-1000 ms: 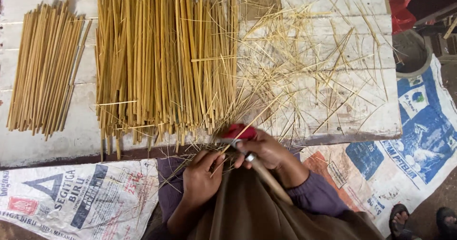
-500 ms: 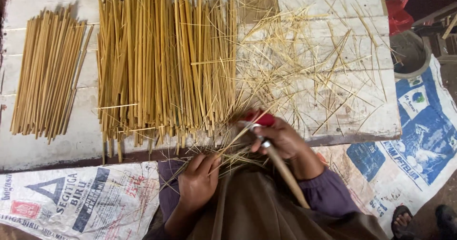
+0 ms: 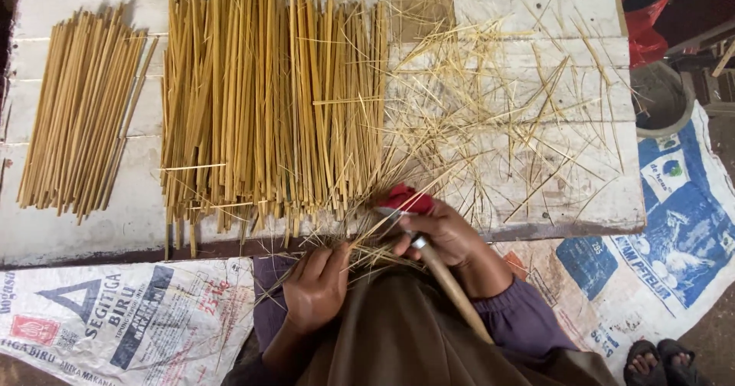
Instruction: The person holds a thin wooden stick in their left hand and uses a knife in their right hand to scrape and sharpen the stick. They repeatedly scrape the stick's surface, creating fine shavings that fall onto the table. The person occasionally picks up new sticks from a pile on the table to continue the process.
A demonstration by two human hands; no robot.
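My right hand (image 3: pixel 444 233) grips a knife with a red cloth-wrapped head (image 3: pixel 406 200) and a long wooden handle (image 3: pixel 452 290) running back over my lap. My left hand (image 3: pixel 318 283) pinches a thin bamboo strip (image 3: pixel 375 237) close to the blade, at the board's near edge. In front of both hands lies a wide pile of split bamboo sticks (image 3: pixel 268 110) on the white wooden board (image 3: pixel 551 3). A smaller, neater bundle of sticks (image 3: pixel 80 118) rests at the far left of the board.
Thin shavings (image 3: pixel 498 110) are scattered over the right half of the board. Printed woven sacks (image 3: pixel 115 317) cover the ground on both sides. A grey round pot (image 3: pixel 658 99) and a red bag (image 3: pixel 647 19) sit at right. Sandalled feet (image 3: pixel 662 359) show at bottom right.
My right hand pushed the knife up and to the right along the strip, then drew slightly back. My left hand shifted a little toward the board edge, keeping hold of the strip.
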